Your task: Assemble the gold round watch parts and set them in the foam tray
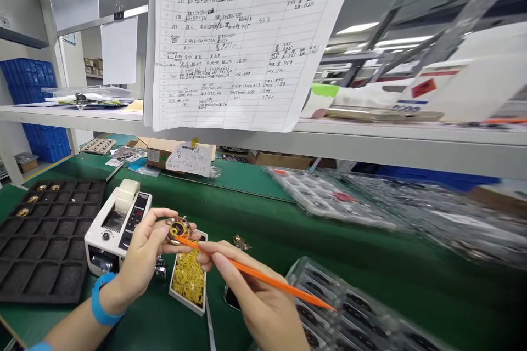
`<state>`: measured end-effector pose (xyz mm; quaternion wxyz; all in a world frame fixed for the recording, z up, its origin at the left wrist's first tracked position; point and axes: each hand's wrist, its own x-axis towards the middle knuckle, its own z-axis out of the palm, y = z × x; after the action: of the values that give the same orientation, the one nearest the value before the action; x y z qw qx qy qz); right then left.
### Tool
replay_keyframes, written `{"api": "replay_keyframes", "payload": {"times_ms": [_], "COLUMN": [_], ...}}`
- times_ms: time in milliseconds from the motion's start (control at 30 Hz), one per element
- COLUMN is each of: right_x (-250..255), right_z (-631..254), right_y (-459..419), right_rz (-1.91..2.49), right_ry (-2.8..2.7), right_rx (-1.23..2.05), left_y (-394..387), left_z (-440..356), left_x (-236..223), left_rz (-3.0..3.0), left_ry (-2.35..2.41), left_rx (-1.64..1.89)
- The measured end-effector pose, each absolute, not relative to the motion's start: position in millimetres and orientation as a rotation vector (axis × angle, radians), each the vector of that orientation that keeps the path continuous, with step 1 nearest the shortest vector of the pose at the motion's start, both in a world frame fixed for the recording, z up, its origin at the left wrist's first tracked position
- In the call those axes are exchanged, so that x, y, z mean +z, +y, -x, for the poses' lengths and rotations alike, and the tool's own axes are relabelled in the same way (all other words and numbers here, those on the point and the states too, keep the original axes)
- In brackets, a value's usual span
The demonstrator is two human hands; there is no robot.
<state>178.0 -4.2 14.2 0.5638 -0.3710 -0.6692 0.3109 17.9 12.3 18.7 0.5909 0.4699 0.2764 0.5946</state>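
Note:
My left hand (142,255), with a blue band on the wrist, grips a round gold-rimmed watch case (185,225) by its edge. Inside the case a yellow piece shows against a dark centre. Pinched in my right hand (259,290) is a long orange pointed stick (267,278), its tip at the yellow piece in the case. Below both hands lies an open white box (199,307) full of yellow rings (187,279). Another gold watch case (241,242) rests on the green mat just beyond my right fingers.
A white tape dispenser (96,230) stands left of my hands, beside a black compartment tray (53,247) holding several gold cases. Clear plastic trays (321,285) with dark parts sit at the lower right. Handwritten sheets (242,44) hang from the shelf (230,140) above.

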Motion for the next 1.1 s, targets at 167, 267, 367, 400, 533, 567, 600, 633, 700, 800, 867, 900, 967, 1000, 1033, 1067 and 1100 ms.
{"api": "replay_keyframes", "payload": {"times_ms": [167,267,367,400,533,567,600,633,700,800,867,900,967,1000,1033,1067,1100], "right_x": [10.3,13.4,16.3,16.6,13.4,11.9,10.2,8.5,5.4,0.8,-3.3,-6.0,-12.1,-15.1,-17.6,-19.4,-20.0], "right_z": [-184.9,-185.9,-184.3,-184.2,-185.6,-185.0,-183.6,-181.1,-173.9,-161.3,-154.8,-152.4,-149.8,-149.4,-149.6,-150.4,-151.8], "right_y": [9.8,13.4,11.1,9.0,-1.2,-2.7,-3.5,-3.5,-2.0,1.1,2.5,3.0,4.6,5.6,6.8,8.0,9.0], "right_rz": [0.526,0.364,0.307,0.306,0.488,0.557,0.621,0.67,0.712,0.701,0.702,0.701,0.673,0.651,0.63,0.615,0.606], "right_ry": [-1.955,-2.097,-2.154,-2.135,-1.852,-1.763,-1.692,-1.646,-1.611,-1.592,-1.59,-1.604,-1.655,-1.691,-1.731,-1.775,-1.822], "right_rx": [0.48,0.416,0.374,0.373,0.299,0.239,0.175,0.119,0.043,-0.025,-0.103,-0.156,-0.29,-0.358,-0.416,-0.459,-0.483], "left_y": [10.3,10.6,12.4,13.2,15.0,14.7,14.2,13.6,12.8,13.4,14.9,15.6,16.7,17.2,17.7,18.3,19.1], "left_z": [-12.2,-9.6,-10.1,-10.8,-15.4,-17.0,-18.8,-20.8,-25.2,-31.6,-34.8,-35.9,-36.9,-36.8,-36.3,-35.5,-34.5], "left_x": [21.8,24.0,21.9,20.4,14.6,13.8,13.3,13.0,12.6,10.4,7.8,6.6,4.6,4.0,3.8,3.9,4.3], "left_rz": [-1.091,-1.071,-1.063,-1.066,-1.114,-1.131,-1.145,-1.157,-1.167,-1.148,-1.139,-1.137,-1.135,-1.133,-1.129,-1.125,-1.119], "left_ry": [0.669,0.658,0.649,0.651,0.698,0.71,0.719,0.72,0.714,0.733,0.773,0.792,0.821,0.829,0.832,0.829,0.822], "left_rx": [1.353,1.322,1.309,1.308,1.308,1.312,1.32,1.329,1.352,1.391,1.409,1.411,1.406,1.402,1.402,1.406,1.408]}}
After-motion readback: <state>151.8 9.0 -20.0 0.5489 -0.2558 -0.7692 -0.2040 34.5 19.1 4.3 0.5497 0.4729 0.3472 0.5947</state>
